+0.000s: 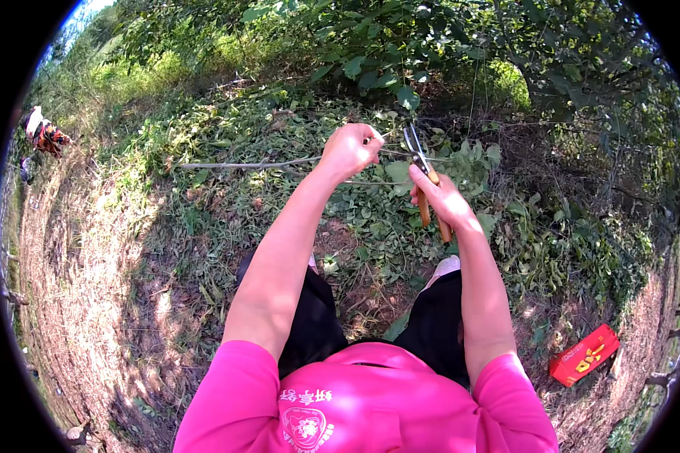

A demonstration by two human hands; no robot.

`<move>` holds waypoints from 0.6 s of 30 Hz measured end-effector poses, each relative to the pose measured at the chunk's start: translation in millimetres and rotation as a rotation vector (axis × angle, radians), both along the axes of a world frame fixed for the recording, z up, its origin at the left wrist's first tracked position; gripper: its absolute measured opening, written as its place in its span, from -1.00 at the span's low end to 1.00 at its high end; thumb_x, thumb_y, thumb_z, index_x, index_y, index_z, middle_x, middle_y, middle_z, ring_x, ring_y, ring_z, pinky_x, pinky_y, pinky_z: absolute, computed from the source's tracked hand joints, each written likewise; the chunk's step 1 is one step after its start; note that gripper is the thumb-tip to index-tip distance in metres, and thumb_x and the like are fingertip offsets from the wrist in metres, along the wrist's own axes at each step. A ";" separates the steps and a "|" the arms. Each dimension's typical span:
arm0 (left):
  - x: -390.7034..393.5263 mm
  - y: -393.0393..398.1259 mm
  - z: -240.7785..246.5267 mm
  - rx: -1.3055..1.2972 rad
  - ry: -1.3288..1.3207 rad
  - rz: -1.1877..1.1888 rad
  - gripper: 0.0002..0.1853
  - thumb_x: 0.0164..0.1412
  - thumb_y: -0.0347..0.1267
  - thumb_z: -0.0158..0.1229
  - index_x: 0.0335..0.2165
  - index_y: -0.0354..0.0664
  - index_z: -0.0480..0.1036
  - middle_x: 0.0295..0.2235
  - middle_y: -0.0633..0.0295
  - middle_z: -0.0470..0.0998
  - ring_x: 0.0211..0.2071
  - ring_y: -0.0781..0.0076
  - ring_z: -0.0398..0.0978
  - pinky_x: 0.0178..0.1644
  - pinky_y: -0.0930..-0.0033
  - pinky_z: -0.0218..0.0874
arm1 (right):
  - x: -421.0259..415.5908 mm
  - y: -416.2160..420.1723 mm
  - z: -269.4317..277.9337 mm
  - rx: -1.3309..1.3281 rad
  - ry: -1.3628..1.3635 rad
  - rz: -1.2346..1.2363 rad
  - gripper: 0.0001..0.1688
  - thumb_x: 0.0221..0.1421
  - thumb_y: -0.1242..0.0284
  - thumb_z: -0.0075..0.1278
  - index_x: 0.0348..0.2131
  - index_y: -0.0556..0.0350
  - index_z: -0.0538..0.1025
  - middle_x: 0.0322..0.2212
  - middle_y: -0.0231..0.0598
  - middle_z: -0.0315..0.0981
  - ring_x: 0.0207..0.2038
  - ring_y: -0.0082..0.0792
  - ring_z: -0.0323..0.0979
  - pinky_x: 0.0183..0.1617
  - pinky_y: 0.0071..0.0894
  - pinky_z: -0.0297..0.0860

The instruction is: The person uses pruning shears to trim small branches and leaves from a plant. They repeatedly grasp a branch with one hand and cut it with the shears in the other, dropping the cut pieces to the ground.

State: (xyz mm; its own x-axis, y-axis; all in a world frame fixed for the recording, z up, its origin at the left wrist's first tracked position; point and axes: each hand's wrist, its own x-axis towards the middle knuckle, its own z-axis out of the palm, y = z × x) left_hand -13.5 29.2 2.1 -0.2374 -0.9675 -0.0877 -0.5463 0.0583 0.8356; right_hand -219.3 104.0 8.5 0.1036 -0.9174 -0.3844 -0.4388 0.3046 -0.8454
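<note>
My left hand (353,149) is closed around a thin woody branch (252,165), which stretches out leftward from it; a pale stem tip pokes up by the fingers. To its right, my right hand (443,195) grips pruning shears (424,180) with orange-brown handles, the metal blades pointing up and away from me. The blades appear slightly apart, close to the thin stems between the hands. Whether they touch a stem cannot be told. Leafy green shoots (469,164) lie just beyond and beside the right hand.
Cut leaves and stems (221,226) cover the ground before my feet. Dense leafy branches (396,45) hang at the top. A red bag (585,355) bearing writing lies at the lower right. Another person (46,135) in patterned clothing is at the far left. Dry straw-like ground (79,283) lies left.
</note>
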 end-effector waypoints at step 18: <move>-10.7 9.3 -14.9 -0.085 -0.036 -0.124 -0.80 0.10 -0.37 0.08 -0.33 -0.25 0.52 -0.49 0.21 0.60 -0.40 0.41 0.55 -0.27 0.36 0.31 | 17.6 8.9 -13.8 -0.202 0.111 0.023 -0.42 0.12 -0.03 -0.04 -0.34 0.20 0.43 -0.59 -0.27 0.37 -0.48 -0.41 0.31 -0.35 -0.31 0.29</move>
